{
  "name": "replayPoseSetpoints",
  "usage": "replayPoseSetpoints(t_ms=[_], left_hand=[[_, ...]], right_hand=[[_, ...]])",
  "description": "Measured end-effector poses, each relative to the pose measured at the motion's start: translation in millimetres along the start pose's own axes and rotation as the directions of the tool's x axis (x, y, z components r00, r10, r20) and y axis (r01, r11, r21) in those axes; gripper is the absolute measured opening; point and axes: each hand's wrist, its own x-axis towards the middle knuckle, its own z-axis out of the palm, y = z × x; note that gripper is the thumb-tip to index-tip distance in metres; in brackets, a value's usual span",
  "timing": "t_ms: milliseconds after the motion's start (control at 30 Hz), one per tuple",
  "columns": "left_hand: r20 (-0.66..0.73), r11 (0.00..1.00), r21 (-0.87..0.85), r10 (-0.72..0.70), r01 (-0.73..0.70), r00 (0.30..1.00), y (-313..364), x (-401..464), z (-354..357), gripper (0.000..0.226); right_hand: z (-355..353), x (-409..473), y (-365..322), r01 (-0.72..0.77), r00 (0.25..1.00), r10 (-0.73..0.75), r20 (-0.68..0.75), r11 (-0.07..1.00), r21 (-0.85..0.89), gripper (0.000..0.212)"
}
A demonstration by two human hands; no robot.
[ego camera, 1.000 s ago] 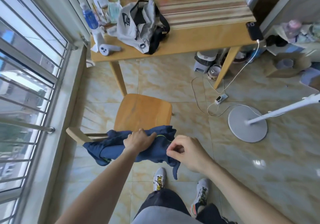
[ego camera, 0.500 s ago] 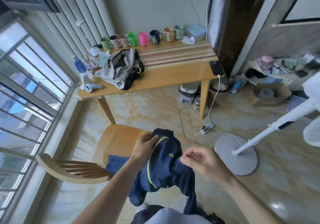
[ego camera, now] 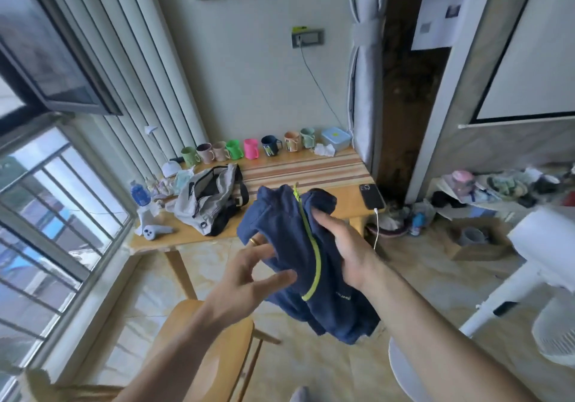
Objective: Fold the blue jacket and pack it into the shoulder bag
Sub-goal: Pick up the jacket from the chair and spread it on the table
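The blue jacket (ego camera: 295, 246), with a lime-green zipper, hangs bunched in the air in front of me above the floor. My right hand (ego camera: 340, 247) grips its right side near the collar. My left hand (ego camera: 249, 272) is at its left edge with fingers spread; one ringed finger lies under the cloth, and it does not clasp the jacket. The grey and black shoulder bag (ego camera: 208, 204) lies unzipped on the wooden table (ego camera: 311, 171), beyond the jacket and slightly left.
A wooden chair (ego camera: 205, 348) stands below my left arm. On the table are a row of mugs (ego camera: 249, 148), a phone (ego camera: 371, 196) on a cable, a water bottle (ego camera: 139, 194) and a white handheld device (ego camera: 155, 231). A white standing fan (ego camera: 541, 277) is at right; a window at left.
The jacket has been lifted off the chair and raised to table height. My view has tilted up. My left hand's fingers have come apart while my right keeps its grip.
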Motion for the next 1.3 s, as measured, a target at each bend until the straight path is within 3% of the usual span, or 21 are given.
replayPoseSetpoints(t_ms=[100,200,233,300,367,433,500,600,700,833,933,1067,1167,1300], left_hand=[[-0.122,0.994,-0.104,-0.041,0.028,0.992,-1.3,21.3,-7.5,0.039],[-0.4,0.964,-0.265,-0.133,0.025,0.907,-12.4,63.1,-23.2,0.037],[-0.388,0.941,-0.332,-0.206,0.072,0.898,-18.4,80.4,-31.5,0.05],[-0.177,0.877,-0.45,-0.273,0.169,0.945,-30.8,116.1,-51.5,0.071],[0.027,0.829,-0.514,-0.24,0.219,0.97,-41.0,146.9,-71.1,0.056],[0.064,0.805,-0.551,-0.225,0.222,0.972,-46.9,177.7,-88.2,0.03],[-0.007,0.85,-0.492,-0.222,0.189,0.975,-51.9,208.8,-107.4,0.018],[-0.155,0.974,-0.211,-0.111,0.076,0.982,-56.0,253.2,-143.4,0.011],[-0.254,0.999,0.007,0.032,-0.031,0.967,-53.1,284.2,-179.6,0.023],[-0.273,0.985,-0.09,0.117,-0.147,0.955,-31.9,308.5,-216.4,0.023],[-0.177,0.953,-0.244,0.136,-0.178,0.975,-28.3,324.9,-233.2,0.024],[-0.109,0.966,-0.07,0.239,-0.247,0.965,-38.0,346.1,-240.6,0.016],[-0.033,0.974,0.168,0.16,-0.153,0.987,-56.6,359.9,-246.4,0.026],[0.17,0.857,0.514,-0.154,0.045,0.973,-82.1,372.2,-266.3,0.052]], right_hand=[[4.5,26.2,-16.7,0.189,0.98,-0.196,-0.035,0.97,-0.153,0.019],[5.5,50.8,-40.2,0.308,0.951,-0.303,0.056,0.926,-0.219,0.022],[5.2,59.9,-49.9,0.33,0.944,-0.32,0.082,0.912,-0.245,0.026],[3.9,80.2,-69.1,0.345,0.939,-0.321,0.125,0.883,-0.318,0.04],[1.1,104.4,-88.1,0.329,0.944,-0.298,0.141,0.853,-0.405,0.052],[-0.2,126.8,-109.0,0.324,0.946,-0.297,0.133,0.827,-0.46,0.05],[1.1,147.3,-128.3,0.344,0.935,-0.343,0.091,0.812,-0.472,0.045],[1.5,180.5,-152.1,0.396,0.895,-0.447,0.005,0.788,-0.471,0.035],[4.7,208.3,-178.2,0.467,0.834,-0.548,-0.064,0.762,-0.449,0.053],[14.6,228.7,-220.1,0.643,0.735,-0.67,-0.104,0.738,-0.204,0.061],[19.4,240.6,-238.4,0.61,0.782,-0.622,-0.025,0.774,-0.172,0.063],[7.7,263.2,-249.5,0.582,0.803,-0.596,-0.001,0.785,-0.212,0.047],[-14.4,284.6,-250.7,0.555,0.811,-0.584,0.01,0.765,-0.328,0.042],[-43.9,320.4,-263.2,0.456,0.828,-0.561,-0.007,0.68,-0.573,0.045]])
